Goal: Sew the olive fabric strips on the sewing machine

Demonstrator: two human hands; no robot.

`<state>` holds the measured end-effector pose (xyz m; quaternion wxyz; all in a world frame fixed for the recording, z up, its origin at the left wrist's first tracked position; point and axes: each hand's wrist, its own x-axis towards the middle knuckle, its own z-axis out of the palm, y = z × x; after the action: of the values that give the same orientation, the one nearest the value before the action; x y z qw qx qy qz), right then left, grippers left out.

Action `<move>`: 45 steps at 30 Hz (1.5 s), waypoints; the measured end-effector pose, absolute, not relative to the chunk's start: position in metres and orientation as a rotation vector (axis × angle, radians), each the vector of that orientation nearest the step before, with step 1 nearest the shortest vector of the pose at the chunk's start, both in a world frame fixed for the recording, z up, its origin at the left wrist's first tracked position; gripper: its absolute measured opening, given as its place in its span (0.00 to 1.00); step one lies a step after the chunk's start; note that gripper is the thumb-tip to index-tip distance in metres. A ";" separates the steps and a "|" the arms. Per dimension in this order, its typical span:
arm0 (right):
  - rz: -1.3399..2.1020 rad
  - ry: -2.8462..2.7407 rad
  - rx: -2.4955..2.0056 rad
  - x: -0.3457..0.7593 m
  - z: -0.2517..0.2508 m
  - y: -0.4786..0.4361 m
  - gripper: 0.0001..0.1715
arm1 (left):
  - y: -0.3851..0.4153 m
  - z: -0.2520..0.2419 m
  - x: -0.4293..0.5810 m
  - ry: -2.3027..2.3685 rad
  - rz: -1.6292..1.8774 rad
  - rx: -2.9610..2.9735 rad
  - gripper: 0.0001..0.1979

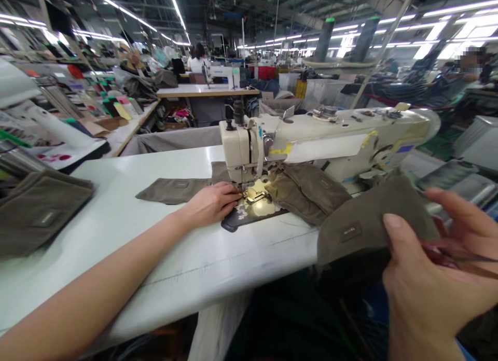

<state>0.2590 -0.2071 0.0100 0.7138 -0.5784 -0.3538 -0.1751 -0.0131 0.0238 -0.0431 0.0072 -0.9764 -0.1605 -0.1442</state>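
Note:
My left hand (pixel 212 201) rests on the machine bed beside the presser foot, its fingers closed together at the needle area. What they pinch is too small to make out. An olive-brown fabric piece (pixel 171 190) with a small label lies flat behind that hand. At the right, my right hand (pixel 436 278) grips an olive-brown fabric flap (pixel 360 216) between thumb and fingers, off the table's front edge. A dark red, pointed tool, partly hidden, sits in the same palm. The white sewing machine (pixel 330 138) stands over the metal needle plate (pixel 257 208).
More olive-brown fabric (pixel 311 187) is bunched right of the needle, under the machine arm. A stack of labelled fabric pieces (pixel 42 213) lies on the left of the white table (pixel 167 262). Behind stand another sewing table (pixel 210 91) and thread cones (pixel 116 106).

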 end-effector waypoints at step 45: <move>0.902 -1.271 -1.602 0.183 -0.055 -0.210 0.18 | -0.055 0.005 -0.015 -2.111 -1.407 -3.257 0.11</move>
<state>0.1831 -0.2101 -0.0547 0.4378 -0.6444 -0.5113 0.3628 -0.0150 -0.0548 0.0046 -0.4737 -0.6948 -0.4503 -0.3001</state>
